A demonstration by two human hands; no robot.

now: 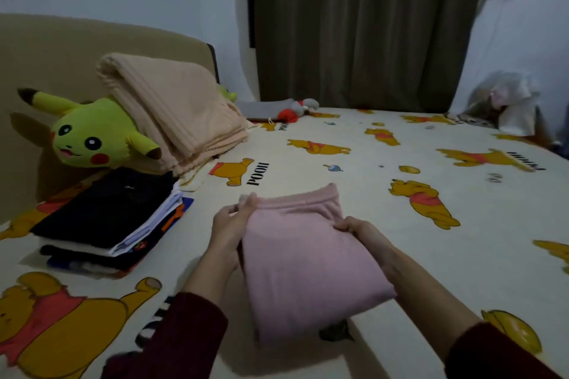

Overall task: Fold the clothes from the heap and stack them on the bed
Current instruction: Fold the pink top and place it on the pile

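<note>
A folded pink garment [304, 261] lies on the bed [385, 194] in front of me. My left hand [231, 224] pinches its far left corner. On the garment's right edge, my right hand [357, 229] grips the folded layer. A stack of folded clothes [107, 218], dark on top with white and orange layers below, sits to the left on the bed. The heap of unfolded clothes is not in view, apart from a dark scrap [335, 332] under the pink garment's near edge.
A yellow plush toy [89, 132] and a folded beige blanket [178, 108] lean against the headboard at left. A small grey and red toy [295, 109] lies at the far edge by the dark curtain [363, 24]. A white bundle [508, 101] sits at far right.
</note>
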